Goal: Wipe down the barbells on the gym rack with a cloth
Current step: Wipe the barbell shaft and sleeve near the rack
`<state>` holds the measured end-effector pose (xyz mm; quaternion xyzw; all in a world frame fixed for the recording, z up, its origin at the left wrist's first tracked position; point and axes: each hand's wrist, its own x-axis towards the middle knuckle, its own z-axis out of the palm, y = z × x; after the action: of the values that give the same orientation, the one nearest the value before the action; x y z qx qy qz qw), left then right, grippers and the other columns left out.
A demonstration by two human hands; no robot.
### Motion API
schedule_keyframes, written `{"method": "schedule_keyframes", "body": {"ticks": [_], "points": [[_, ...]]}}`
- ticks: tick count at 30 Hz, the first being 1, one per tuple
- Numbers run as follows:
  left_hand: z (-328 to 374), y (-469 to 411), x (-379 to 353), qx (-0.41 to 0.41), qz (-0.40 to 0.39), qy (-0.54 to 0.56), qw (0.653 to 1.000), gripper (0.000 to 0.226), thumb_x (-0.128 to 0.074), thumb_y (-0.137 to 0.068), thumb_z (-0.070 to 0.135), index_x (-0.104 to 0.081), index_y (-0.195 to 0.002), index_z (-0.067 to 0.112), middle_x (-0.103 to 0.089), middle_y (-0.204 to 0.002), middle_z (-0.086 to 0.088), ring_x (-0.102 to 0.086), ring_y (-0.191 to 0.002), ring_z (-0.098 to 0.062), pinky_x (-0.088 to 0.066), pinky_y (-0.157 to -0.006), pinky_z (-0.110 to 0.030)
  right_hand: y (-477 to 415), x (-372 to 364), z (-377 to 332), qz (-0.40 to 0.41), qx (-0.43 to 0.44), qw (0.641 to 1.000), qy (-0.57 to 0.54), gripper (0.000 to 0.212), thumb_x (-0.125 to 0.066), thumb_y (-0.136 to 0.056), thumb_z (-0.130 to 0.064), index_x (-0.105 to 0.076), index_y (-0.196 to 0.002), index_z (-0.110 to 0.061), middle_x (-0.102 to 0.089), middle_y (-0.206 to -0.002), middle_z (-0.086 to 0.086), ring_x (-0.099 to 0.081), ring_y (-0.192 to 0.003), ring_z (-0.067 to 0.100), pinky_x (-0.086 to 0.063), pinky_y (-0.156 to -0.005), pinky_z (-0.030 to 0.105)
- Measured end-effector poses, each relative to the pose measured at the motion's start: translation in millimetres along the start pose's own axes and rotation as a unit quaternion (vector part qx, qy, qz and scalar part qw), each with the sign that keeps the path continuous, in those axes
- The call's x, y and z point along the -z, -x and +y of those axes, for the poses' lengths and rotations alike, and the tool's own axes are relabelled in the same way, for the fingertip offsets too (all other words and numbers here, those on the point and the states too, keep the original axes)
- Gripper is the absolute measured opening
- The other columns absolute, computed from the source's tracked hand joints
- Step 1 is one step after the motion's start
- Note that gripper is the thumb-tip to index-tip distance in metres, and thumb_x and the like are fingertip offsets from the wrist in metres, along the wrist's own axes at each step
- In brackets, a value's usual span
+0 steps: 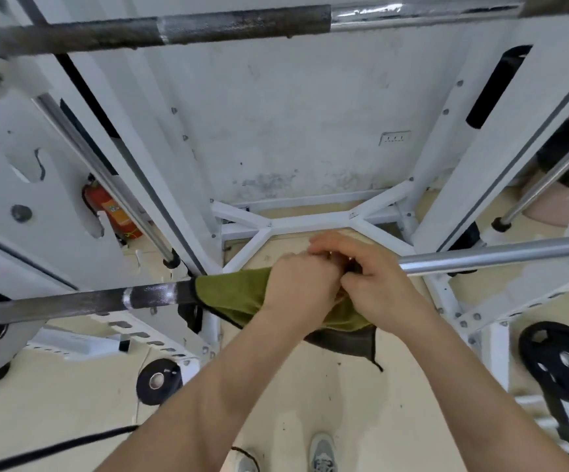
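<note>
A steel barbell [72, 303] runs across the rack at waist height, dark and knurled on the left, shiny on the right. A green cloth [232, 294] with a dark underside is wrapped over its middle. My left hand [298, 284] grips the cloth around the bar. My right hand [375, 281] sits right beside it with fingers curled over the cloth and bar. A second barbell [208, 28], rusty and dark, rests higher up across the top of the view.
White rack uprights [473, 158] and guide rods stand left and right, with a white base frame [310, 221] on the floor. Black weight plates [562, 361] hang at the lower right and one [158, 379] at the lower left. A red fire extinguisher [112, 212] stands by the wall.
</note>
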<state>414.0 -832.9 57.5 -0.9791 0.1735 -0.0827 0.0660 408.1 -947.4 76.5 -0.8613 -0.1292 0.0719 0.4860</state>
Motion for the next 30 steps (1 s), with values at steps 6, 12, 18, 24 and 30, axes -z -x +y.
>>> {"method": "schedule_keyframes", "body": {"ticks": [6, 12, 18, 24, 30], "points": [[-92, 56, -16, 0.077, 0.019, 0.007, 0.997, 0.009, -0.065, -0.067, 0.021, -0.067, -0.074, 0.017, -0.056, -0.053, 0.004, -0.054, -0.041, -0.02, -0.037, -0.046, -0.025, -25, -68, -45, -0.128, 0.08, 0.968, 0.199, 0.048, -0.039, -0.093, -0.025, -0.04, -0.139, -0.036, -0.058, -0.124, -0.013, -0.056, -0.107, 0.013, -0.048, -0.087, 0.034], [-201, 129, -21, 0.21, -0.038, 0.026, 0.977, 0.025, -0.073, -0.059, 0.031, -0.062, -0.079, 0.022, -0.059, -0.075, 0.005, -0.06, -0.07, -0.023, -0.047, -0.07, -0.033, -49, -164, -93, -0.17, 0.207, 0.888, 0.373, 0.045, -0.048, -0.091, -0.041, -0.038, -0.132, -0.023, -0.058, -0.109, -0.002, -0.057, -0.102, 0.025, -0.041, -0.082, 0.041], [-276, 203, 17, 0.192, -0.027, 0.221, 0.956, 0.065, -0.067, -0.065, 0.014, -0.056, -0.129, 0.023, -0.056, -0.125, 0.008, -0.05, -0.115, -0.009, -0.042, -0.096, -0.022, -71, -264, -144, -0.173, 0.206, 0.869, 0.415, 0.074, -0.054, -0.082, -0.068, -0.042, -0.13, -0.014, -0.055, -0.119, 0.006, -0.056, -0.108, 0.026, -0.042, -0.083, 0.04], [-300, 221, 2, 0.321, 0.125, 0.175, 0.922, 0.042, -0.046, -0.072, 0.013, -0.067, -0.108, 0.019, -0.063, -0.105, 0.001, -0.056, -0.099, -0.022, -0.046, -0.079, -0.034, -101, -319, -180, -0.196, 0.126, 0.896, 0.379, 0.05, -0.07, -0.081, -0.033, -0.048, -0.122, -0.013, -0.058, -0.113, 0.006, -0.061, -0.103, 0.027, -0.04, -0.071, 0.034], [-298, 221, -20, 0.306, 0.087, 0.076, 0.945, 0.048, -0.033, -0.073, 0.022, -0.063, -0.11, 0.025, -0.064, -0.099, 0.003, -0.054, -0.097, -0.025, -0.034, -0.075, -0.037, -86, -304, -167, -0.14, 0.244, 0.855, 0.437, 0.033, -0.054, -0.091, -0.012, -0.042, -0.121, -0.009, -0.062, -0.101, 0.007, -0.065, -0.083, 0.029, -0.032, -0.054, 0.034]]}}
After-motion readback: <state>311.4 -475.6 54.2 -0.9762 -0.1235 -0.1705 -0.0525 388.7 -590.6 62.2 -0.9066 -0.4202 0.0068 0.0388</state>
